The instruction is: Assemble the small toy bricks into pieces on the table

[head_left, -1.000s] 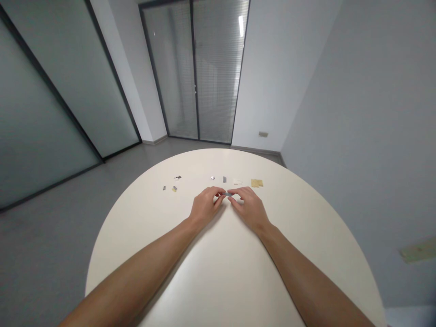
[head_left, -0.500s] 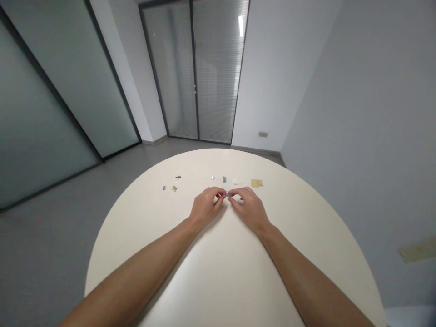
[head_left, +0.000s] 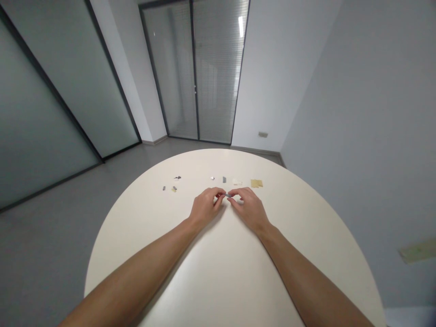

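Observation:
Between my two hands is a small grey piece (head_left: pixel 228 195), thin and too small for me to tell its kind. My left hand (head_left: pixel 207 202) pinches its left end between thumb and fingers. The right end is pinched the same way by my right hand (head_left: pixel 249 206). Fingertips cover most of the piece, which is held low over the white table (head_left: pixel 218 272). Just beyond the hands lie another small grey piece (head_left: pixel 224 180), a small silvery cluster of bits (head_left: pixel 212 178) and some pale, whitish pieces (head_left: pixel 236 182).
Yellow squares (head_left: pixel 256 183) lie to the right beyond my right hand. Toward the left are small dark parts (head_left: pixel 177 177), a little grey part (head_left: pixel 164 188) and a grey-and-yellow part (head_left: pixel 174 189). The round table's far edge faces a glass door (head_left: pixel 218 81) and a wall.
The grey piece looks slightly tilted between my fingertips and shows a thinner side. Both hands stay in almost the same place.

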Action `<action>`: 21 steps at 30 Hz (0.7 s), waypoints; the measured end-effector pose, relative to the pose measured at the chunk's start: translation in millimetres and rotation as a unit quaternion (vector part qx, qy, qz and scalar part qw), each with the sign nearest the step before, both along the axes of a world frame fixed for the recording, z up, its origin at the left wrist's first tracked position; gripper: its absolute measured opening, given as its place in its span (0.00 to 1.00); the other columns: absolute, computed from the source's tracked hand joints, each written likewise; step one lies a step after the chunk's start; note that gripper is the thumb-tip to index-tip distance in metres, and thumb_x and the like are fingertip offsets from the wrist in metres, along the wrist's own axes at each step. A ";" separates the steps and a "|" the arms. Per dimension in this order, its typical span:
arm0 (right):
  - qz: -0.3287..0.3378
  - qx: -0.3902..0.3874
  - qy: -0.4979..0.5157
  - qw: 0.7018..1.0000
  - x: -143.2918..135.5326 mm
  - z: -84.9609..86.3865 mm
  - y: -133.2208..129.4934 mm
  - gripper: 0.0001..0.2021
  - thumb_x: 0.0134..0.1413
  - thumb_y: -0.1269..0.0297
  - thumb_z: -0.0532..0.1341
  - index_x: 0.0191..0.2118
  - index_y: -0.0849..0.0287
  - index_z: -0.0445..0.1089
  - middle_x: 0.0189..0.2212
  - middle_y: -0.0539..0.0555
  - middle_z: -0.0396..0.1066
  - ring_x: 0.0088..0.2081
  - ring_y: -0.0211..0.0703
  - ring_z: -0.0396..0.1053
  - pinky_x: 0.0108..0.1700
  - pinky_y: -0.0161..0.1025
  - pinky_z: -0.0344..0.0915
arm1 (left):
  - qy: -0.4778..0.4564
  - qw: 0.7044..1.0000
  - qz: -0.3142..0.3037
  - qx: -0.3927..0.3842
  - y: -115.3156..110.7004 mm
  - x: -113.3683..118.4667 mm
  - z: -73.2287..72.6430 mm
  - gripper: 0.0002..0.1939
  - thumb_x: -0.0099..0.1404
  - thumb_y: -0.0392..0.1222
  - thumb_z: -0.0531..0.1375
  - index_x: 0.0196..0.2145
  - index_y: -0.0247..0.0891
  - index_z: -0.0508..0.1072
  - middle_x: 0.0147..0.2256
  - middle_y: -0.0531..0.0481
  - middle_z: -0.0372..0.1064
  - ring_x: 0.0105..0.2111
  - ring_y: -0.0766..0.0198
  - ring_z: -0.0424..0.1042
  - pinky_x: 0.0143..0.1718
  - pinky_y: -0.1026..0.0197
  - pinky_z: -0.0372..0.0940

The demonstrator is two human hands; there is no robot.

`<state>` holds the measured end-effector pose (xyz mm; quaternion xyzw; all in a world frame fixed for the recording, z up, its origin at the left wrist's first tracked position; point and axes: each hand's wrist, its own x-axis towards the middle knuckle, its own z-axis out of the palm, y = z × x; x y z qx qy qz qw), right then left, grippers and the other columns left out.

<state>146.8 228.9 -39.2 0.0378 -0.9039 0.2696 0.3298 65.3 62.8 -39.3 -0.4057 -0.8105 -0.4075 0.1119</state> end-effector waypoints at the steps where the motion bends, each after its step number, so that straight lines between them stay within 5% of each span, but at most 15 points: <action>1: 0.000 0.000 0.000 1.000 0.1 0.0 0.0 0.06 0.61 0.63 0.62 0.43 0.51 0.73 0.40 0.52 0.77 0.46 0.49 0.70 0.47 0.47 0.70 | 0.001 1.000 -0.001 0.001 -0.1 -0.1 0.0 0.07 0.70 0.38 0.56 0.42 0.44 0.74 0.40 0.52 0.76 0.40 0.63 0.74 0.42 0.60 0.69; 21: -0.008 -0.011 -0.014 1.000 -1.6 -4.5 1.4 0.07 0.62 0.63 0.59 0.43 0.52 0.74 0.42 0.52 0.77 0.45 0.47 0.73 0.45 0.44 0.71 | 0.008 1.000 0.005 -0.008 -0.1 0.4 -0.4 0.08 0.70 0.40 0.56 0.43 0.44 0.74 0.39 0.52 0.76 0.41 0.63 0.74 0.41 0.61 0.68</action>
